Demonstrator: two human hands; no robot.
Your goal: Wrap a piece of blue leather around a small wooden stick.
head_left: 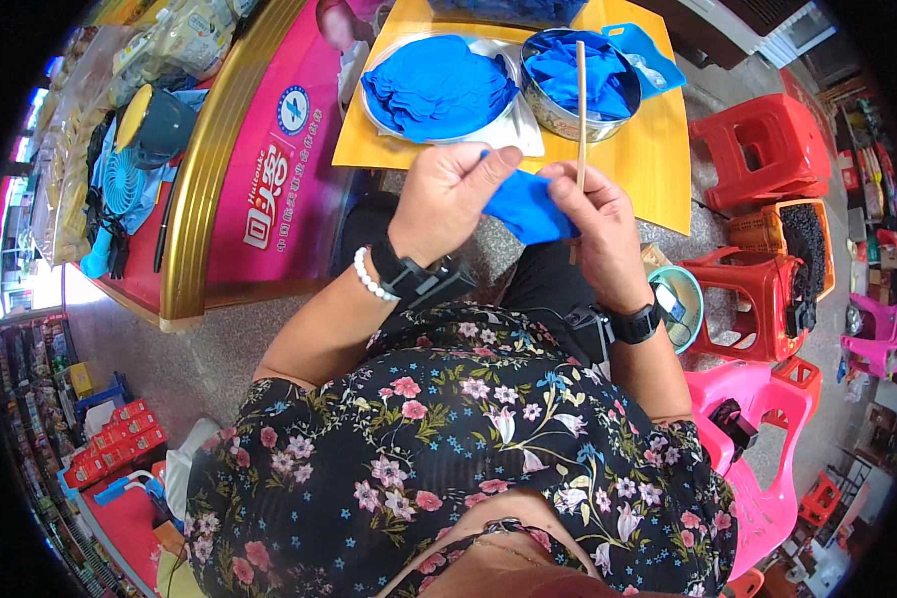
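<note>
Between my hands is a thin, soft blue piece [531, 211], cloth or paper, I cannot tell which. My left hand [447, 194] pinches its upper left corner between thumb and fingers. On its right side, my right hand [600, 219] grips the same piece and also holds a slim wooden stick [581, 105] upright. Just beyond my hands, a heap of similar flat blue pieces [439, 88] lies on a round white plate. To its right a round tin [570, 125] holds more crumpled blue pieces [558, 72].
The plate and tin stand on a yellow board [658, 164], beside a light-blue plastic scoop-like container [658, 60]. A pink counter with a gold edge [204, 189] rises at the left. Red stools [762, 149], a green basket [680, 309] and a pink chair [782, 488] are at the right.
</note>
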